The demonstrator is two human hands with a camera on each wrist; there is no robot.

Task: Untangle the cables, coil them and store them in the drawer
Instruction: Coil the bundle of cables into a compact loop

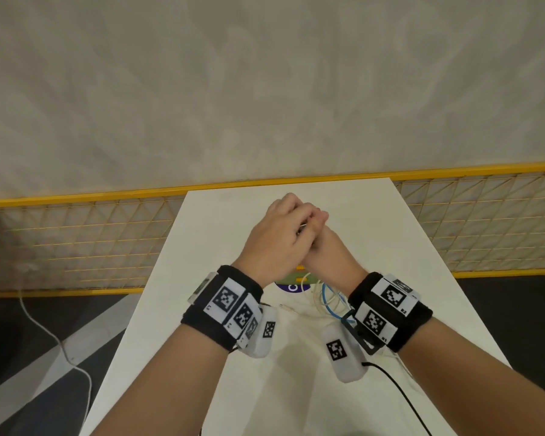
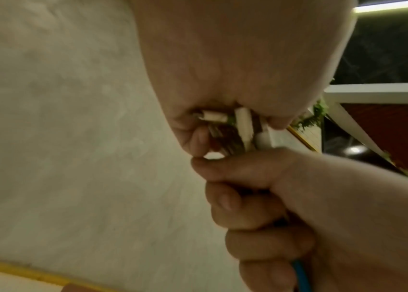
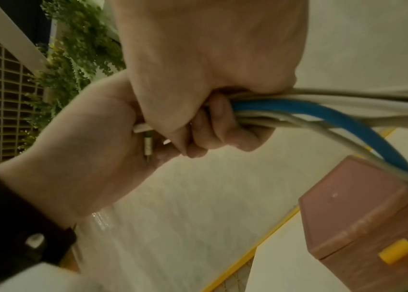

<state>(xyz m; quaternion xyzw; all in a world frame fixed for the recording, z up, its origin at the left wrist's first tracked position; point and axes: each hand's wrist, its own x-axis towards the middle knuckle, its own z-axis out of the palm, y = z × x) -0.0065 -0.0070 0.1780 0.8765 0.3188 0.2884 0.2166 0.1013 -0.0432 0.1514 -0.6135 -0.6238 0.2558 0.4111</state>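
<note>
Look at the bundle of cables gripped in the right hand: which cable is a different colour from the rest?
The blue cable in the right hand; the other cables running beside it through that fist are all off-white.

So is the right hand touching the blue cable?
Touching. The right wrist view shows the right hand with its fingers curled round the blue cable, bundled with the white cables.

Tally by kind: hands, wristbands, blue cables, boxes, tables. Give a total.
Hands: 2, left hand and right hand
Wristbands: 2
Blue cable: 1
Box: 1
Table: 1
Total: 7
White cables: bundled in the hands, uncounted
</note>
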